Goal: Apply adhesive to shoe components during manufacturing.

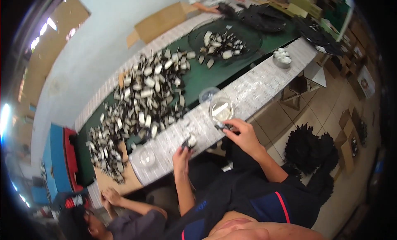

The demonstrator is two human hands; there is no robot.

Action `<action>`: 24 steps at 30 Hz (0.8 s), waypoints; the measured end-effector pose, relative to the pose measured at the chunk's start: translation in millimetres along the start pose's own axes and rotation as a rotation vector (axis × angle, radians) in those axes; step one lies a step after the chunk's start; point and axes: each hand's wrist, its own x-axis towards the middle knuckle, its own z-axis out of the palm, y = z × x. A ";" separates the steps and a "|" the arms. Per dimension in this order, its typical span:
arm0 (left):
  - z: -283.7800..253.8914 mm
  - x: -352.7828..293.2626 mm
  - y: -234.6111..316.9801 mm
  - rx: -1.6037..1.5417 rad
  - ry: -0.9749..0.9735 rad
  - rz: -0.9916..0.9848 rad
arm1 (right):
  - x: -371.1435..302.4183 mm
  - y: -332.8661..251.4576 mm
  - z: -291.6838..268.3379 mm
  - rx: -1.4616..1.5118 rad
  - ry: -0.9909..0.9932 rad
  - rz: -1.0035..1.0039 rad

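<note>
My left hand (180, 160) is closed on a small black piece with a whitish face (190, 141), held up at the near edge of the table. Farther right, my right hand (243, 134) pinches a small dark piece (223, 126) beside the near rim of a round clear dish (222, 109). Something pale lies in that dish. Just behind it stands a second clear bowl (207, 94). A large heap of black-and-white pieces (144, 91) spreads over the green tabletop beyond my hands.
A co-worker (120, 223) sits at my left, hands near a cardboard sheet (124, 178) by another clear container (146, 157). Another person works at the far end. A bowl of white bits (282, 58) stands on the right. Black strips (308, 151) pile on the floor.
</note>
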 end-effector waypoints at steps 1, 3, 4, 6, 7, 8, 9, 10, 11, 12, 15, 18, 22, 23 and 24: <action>16.4 -6.0 7.5 -0.054 -0.028 0.002 | -0.4 -3.1 -0.2 -0.024 -0.022 0.003; 28.8 -4.8 3.4 -0.114 -0.125 0.055 | 3.1 -15.9 4.3 0.000 0.028 -0.063; 43.5 -7.0 5.0 -0.118 -0.113 0.061 | 3.9 -21.9 6.7 -0.013 0.037 -0.079; 62.2 -15.1 11.5 -0.175 -0.119 0.045 | 5.0 -26.7 10.6 -0.108 0.005 -0.186; 66.3 -18.5 12.8 -0.190 -0.149 0.041 | 5.4 -27.7 13.5 -0.201 0.021 -0.312; 71.7 -21.3 14.0 -0.203 -0.137 0.034 | 3.2 -26.9 16.2 -0.187 -0.020 -0.300; 76.8 -24.4 15.5 -0.204 -0.158 0.037 | 2.0 -23.1 19.4 -0.192 -0.037 -0.326; 80.4 -27.6 16.2 -0.201 -0.181 0.039 | -1.7 -22.4 22.3 -0.193 -0.052 -0.300; 82.4 -29.3 16.2 -0.210 -0.175 0.034 | -5.1 -21.7 24.8 -0.194 -0.064 -0.274; 83.5 -30.2 16.3 -0.199 -0.190 0.033 | -7.5 -18.1 26.9 -0.209 -0.064 -0.309; 88.9 -34.9 19.9 -0.199 -0.187 0.023 | -14.3 -16.9 28.5 -0.254 -0.095 -0.320; 92.0 -35.3 21.6 -0.198 -0.198 0.020 | -16.5 -13.6 29.8 -0.283 -0.093 -0.356; 95.1 -34.8 22.1 -0.205 -0.206 0.003 | -16.6 -12.4 31.6 -0.316 -0.090 -0.380; 95.7 -34.8 22.8 -0.214 -0.212 -0.003 | -16.3 -12.1 31.9 -0.319 -0.092 -0.378; 96.3 -34.4 23.3 -0.217 -0.213 -0.005 | -16.1 -11.3 32.4 -0.331 -0.098 -0.385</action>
